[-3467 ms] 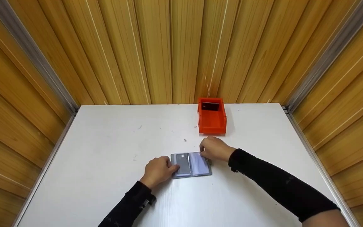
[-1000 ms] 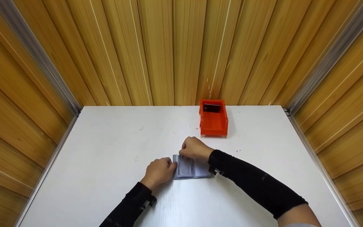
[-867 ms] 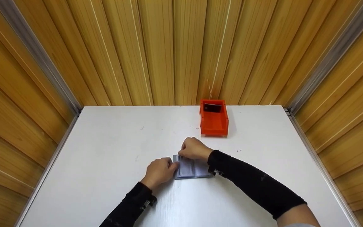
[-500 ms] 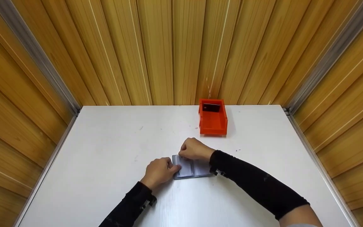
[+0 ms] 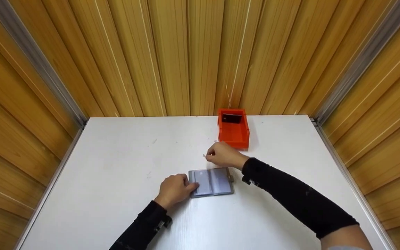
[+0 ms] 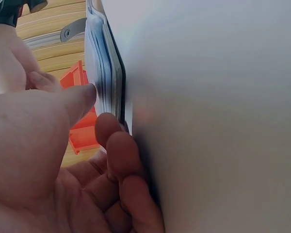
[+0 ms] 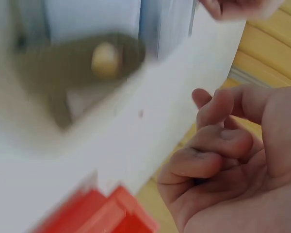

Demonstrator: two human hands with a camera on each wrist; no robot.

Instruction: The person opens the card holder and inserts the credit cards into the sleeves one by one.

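Observation:
An opened card holder point(image 5: 203, 184) with clear plastic sleeves and a grey cover lies on the white table. Its strap with a round snap point(image 7: 105, 60) sticks out on the right side. My left hand point(image 5: 175, 187) grips the holder's left edge, thumb on the top sleeve and fingertips at the underside, as the left wrist view shows. Beyond the holder's upper edge, my right hand point(image 5: 223, 154) is raised off the sleeves. Its fingers point(image 7: 218, 138) are loosely curled, with nothing seen between them. A pale sleeve faces up on each side of the fold.
Behind my right hand stands a red bin point(image 5: 233, 134), with a dark rectangle point(image 5: 232, 118) at its back wall. Wood-patterned panels point(image 5: 172, 59) close off the back and both sides of the white table point(image 5: 130, 146). Small specks mark the tabletop.
My right hand has gone from the holder's right page to the left page's top edge, then lifted away up and right. A pale sleeve now shows where a dark grey card showed. My left hand stays.

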